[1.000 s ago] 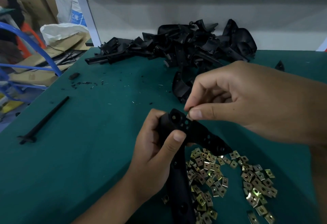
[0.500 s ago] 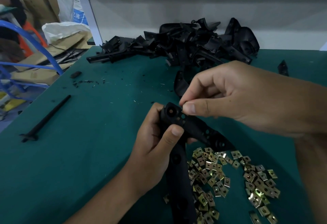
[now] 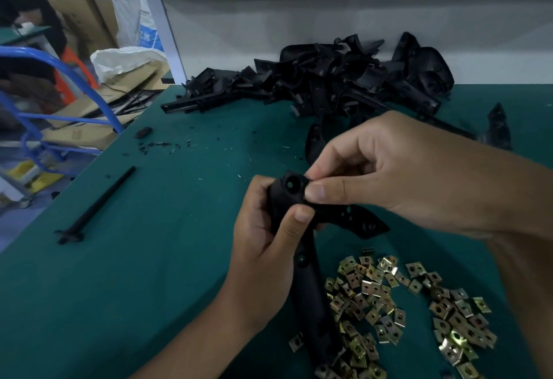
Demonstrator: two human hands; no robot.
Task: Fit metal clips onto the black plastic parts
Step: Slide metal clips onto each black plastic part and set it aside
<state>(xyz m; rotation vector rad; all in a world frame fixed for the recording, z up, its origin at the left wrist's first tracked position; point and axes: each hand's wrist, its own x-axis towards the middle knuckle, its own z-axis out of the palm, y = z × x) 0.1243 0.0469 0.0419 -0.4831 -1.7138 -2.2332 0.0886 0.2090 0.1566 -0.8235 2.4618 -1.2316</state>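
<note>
Green bench mat (image 3: 149, 274) fills most of the frame. Heap of black plastic parts (image 3: 344, 82) at upper centre against the back wall, well apart from the hands. Loose metal clips (image 3: 389, 298) in a spread at lower right, just beside and partly under the held part. Black rod (image 3: 95, 208) lies alone at centre left.

Working part (image 3: 308, 295): long axis runs from bottom centre up to its bent head at frame centre, side wing pointing right.

Left hand (image 3: 266, 247) wraps the upper shaft, thumb pressed on the front just under the head.

Right hand (image 3: 398, 175) comes in from the right, thumb and forefinger pinched together at the right edge of the head. Probably holding a clip there, but it's hidden. Right hand is nearest the seat; push direction looks leftward onto that edge.
</note>
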